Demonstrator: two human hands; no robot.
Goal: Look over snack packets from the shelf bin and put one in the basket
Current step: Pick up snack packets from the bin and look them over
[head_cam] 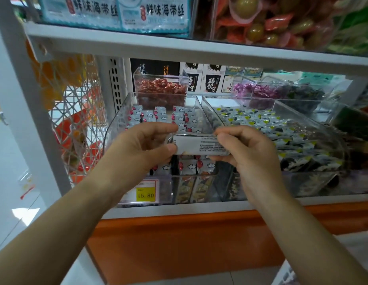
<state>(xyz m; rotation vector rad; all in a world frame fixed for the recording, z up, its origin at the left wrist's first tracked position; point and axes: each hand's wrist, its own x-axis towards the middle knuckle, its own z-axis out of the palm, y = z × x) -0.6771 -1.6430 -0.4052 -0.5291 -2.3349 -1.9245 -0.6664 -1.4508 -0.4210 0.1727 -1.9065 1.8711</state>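
Observation:
A small silver snack packet [199,145] with fine black print facing me is held level between both hands, just above the front of a clear plastic shelf bin [117,122]. My left hand [144,147] pinches its left end and my right hand [242,149] pinches its right end. The bin holds several more grey-white packets with red dots and cloud marks [185,118]. No basket is in view.
A second clear bin [302,112] of grey packets with yellow and dark marks sits to the right. Bins of red and purple sweets stand behind. A yellow price tag [145,194] reads 15.80. A wire rack [76,124] hangs on the left; a shelf board runs overhead.

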